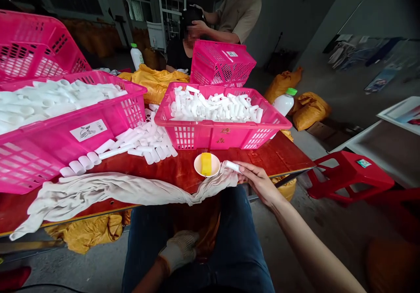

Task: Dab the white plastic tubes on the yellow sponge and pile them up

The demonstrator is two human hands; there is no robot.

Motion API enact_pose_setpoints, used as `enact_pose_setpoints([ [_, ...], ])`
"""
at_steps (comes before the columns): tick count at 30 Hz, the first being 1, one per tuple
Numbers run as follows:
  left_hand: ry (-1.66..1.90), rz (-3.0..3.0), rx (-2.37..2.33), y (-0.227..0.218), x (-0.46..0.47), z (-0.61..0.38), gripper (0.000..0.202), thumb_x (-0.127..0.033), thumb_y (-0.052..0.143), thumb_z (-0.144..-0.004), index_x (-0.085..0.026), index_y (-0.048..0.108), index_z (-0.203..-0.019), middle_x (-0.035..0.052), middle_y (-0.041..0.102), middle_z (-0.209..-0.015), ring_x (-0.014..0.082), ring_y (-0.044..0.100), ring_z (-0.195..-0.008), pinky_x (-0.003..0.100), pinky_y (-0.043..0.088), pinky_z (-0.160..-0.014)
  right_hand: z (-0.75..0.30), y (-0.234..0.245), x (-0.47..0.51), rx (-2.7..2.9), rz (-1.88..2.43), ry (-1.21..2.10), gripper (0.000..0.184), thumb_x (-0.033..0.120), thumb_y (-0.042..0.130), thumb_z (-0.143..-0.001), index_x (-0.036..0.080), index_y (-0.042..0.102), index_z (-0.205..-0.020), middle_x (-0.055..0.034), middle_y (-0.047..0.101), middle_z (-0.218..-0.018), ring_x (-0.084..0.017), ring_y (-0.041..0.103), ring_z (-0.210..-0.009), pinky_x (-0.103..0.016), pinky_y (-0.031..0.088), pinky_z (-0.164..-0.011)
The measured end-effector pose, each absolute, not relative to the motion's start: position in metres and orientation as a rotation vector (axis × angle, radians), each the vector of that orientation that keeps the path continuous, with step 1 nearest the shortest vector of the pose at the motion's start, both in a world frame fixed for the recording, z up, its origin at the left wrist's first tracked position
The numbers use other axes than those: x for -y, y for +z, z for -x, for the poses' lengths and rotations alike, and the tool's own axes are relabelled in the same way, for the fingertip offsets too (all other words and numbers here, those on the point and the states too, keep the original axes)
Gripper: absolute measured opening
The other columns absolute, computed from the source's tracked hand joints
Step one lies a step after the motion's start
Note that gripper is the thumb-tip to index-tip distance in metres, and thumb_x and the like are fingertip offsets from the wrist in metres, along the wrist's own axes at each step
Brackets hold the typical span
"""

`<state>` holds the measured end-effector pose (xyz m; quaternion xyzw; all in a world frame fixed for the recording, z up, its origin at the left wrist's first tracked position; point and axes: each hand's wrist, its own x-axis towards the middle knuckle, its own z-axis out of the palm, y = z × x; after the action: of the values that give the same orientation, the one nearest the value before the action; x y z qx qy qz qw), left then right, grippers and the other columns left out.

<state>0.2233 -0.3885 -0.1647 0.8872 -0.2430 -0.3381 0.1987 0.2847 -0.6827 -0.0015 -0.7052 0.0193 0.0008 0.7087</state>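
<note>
As a worker sits at a wooden counter (262,153) with a red-brown top, the bare right hand (257,181) pinches a short white tube (232,166) between thumb and fingers, nearly closed around it. The tube sits just beside a small white dish (197,165) holding a yellow block (206,163), and just above a twisted off-white cloth (108,192). The left hand (179,250), in a white knit glove, lies on the worker's jeans below the counter edge, fingers loosely curled; whether it grips anything cannot be told. Loose white tubes (144,142) lie heaped on the counter between two pink plastic baskets. The labelled basket (55,162) at left is piled with longer white tubes (55,100), while the centre basket (223,137) is filled with short white tubes (213,109). A tilted pink basket (223,63) stands behind them, and another pink basket (36,43) sits at far left. Beyond the counter, a standing co-worker in a tan shirt (239,13) raises a hand (197,28) to the head of a seated person (179,54). Yellow sacks (308,111), a white bottle with a green cap (284,102) and a red plastic stool (348,175) lie off to the right.
</note>
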Motion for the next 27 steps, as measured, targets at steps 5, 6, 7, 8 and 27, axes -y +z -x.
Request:
enact_pose_setpoints([
  [5, 0.163, -2.4, 0.647, -0.061, 0.416, -0.248, 0.028, -0.035, 0.046, -0.1, -0.026, 0.072, -0.107, 0.0047, 0.075, -0.109, 0.021, 0.068, -0.105, 0.032, 0.051, -0.1, -0.323, -0.001, 0.671, 0.357, 2.032, -0.199, 0.037, 0.04, 0.061, -0.097, 0.02, 0.07, -0.127, -0.0109, 0.068, -0.119, -0.025, 0.063, -0.113, -0.038, 0.048, -0.101],
  [6, 0.38, -2.459, 0.574, -0.046, 0.421, -0.258, 0.027, -0.036, 0.048, -0.1, -0.024, 0.072, -0.106, 0.0059, 0.075, -0.105, 0.022, 0.069, -0.1, 0.034, 0.052, -0.096, -0.327, -0.001, 0.668, 0.423, 2.076, -0.221, 0.036, 0.037, 0.058, -0.099, 0.02, 0.068, -0.129, -0.0115, 0.067, -0.12, -0.024, 0.063, -0.114, -0.038, 0.049, -0.101],
  [7, 0.537, -2.519, 0.522, -0.035, 0.426, -0.269, 0.027, -0.038, 0.051, -0.099, -0.022, 0.072, -0.105, 0.0069, 0.076, -0.101, 0.0235, 0.07, -0.096, 0.035, 0.053, -0.092, -0.331, -0.002, 0.665, 0.485, 2.113, -0.238, 0.035, 0.035, 0.056, -0.1, 0.02, 0.067, -0.13, -0.0121, 0.066, -0.121, -0.024, 0.063, -0.115, -0.038, 0.05, -0.1],
  [8, 0.621, -2.576, 0.499, -0.028, 0.431, -0.278, 0.028, -0.04, 0.052, -0.099, -0.021, 0.072, -0.105, 0.0074, 0.076, -0.099, 0.0246, 0.07, -0.093, 0.037, 0.053, -0.088, -0.333, -0.004, 0.662, 0.54, 2.146, -0.257, 0.034, 0.032, 0.054, -0.101, 0.02, 0.066, -0.131, -0.0124, 0.066, -0.122, -0.024, 0.062, -0.116, -0.039, 0.05, -0.101],
  [27, 0.968, -2.713, 0.573, -0.072, 0.454, -0.305, 0.02, -0.027, 0.056, -0.097, -0.019, 0.071, -0.087, 0.0021, 0.071, -0.07, 0.0209, 0.064, -0.061, 0.036, 0.042, -0.062, -0.329, -0.014, 0.662, 0.941, 2.469, -0.323, 0.036, 0.022, 0.048, -0.104, 0.02, 0.057, -0.138, -0.0144, 0.062, -0.126, -0.026, 0.064, -0.117, -0.044, 0.059, -0.099],
])
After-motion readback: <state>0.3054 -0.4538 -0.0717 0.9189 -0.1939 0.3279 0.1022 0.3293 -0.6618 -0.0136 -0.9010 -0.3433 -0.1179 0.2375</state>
